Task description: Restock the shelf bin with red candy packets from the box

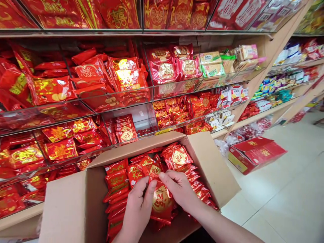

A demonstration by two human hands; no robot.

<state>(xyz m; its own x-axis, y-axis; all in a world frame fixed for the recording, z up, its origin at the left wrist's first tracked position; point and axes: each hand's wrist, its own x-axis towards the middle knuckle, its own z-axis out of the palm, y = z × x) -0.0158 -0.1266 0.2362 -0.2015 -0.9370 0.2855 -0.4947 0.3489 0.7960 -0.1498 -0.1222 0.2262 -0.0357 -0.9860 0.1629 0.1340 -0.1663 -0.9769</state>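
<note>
An open cardboard box (215, 165) stands below the shelves, with rows of shiny red snack packets (117, 189) in it. Over its middle, my left hand (139, 202) and my right hand (179, 189) pinch the top edge of one red snack packet (162, 200) with a gold round print. My left thumb and forefinger grip its left side; the right fingers and thumb press together at its upper right. Part of the packet is hidden by my fingers. More packets (178, 157) stand tightly lined up behind and to the right of my hands.
Glass-fronted shelf compartments (131, 92) with red and gold packets rise right behind the box. One compartment (144, 116) beside a row of red packets shows bare back wall. A red carton (258, 153) sits on the tiled floor (286, 199) at right.
</note>
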